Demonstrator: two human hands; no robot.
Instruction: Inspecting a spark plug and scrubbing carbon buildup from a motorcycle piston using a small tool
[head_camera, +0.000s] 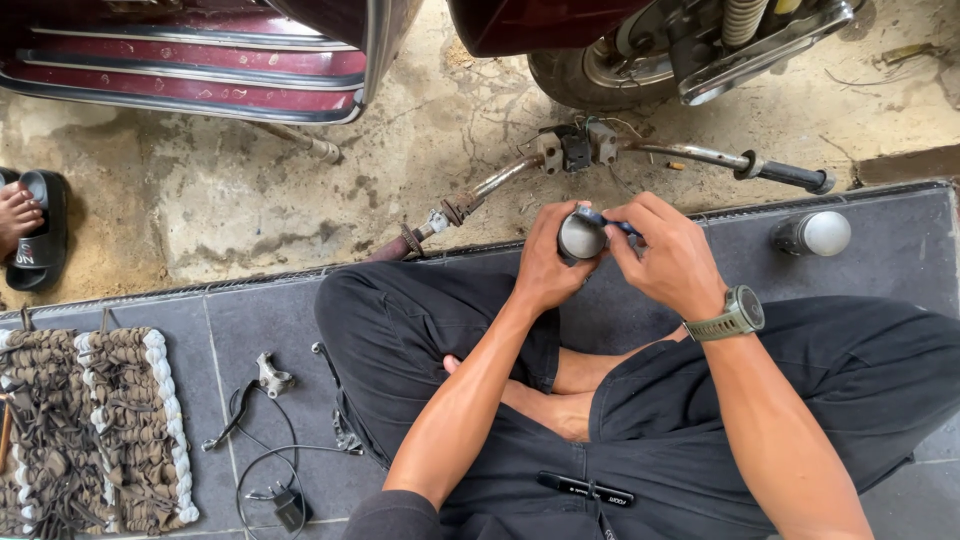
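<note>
Your left hand (545, 265) is wrapped around a small grey canister (581, 238), held above your lap; your right hand (668, 258) pinches a thin dark tool (606, 221) against its rim. You look mid-way through prying or scraping it, so a steady grip matters. Far: bare handlebar (600, 150) on concrete. Right: grey can (812, 234). Left: brake lever (250, 395), mat (95, 430).
</note>
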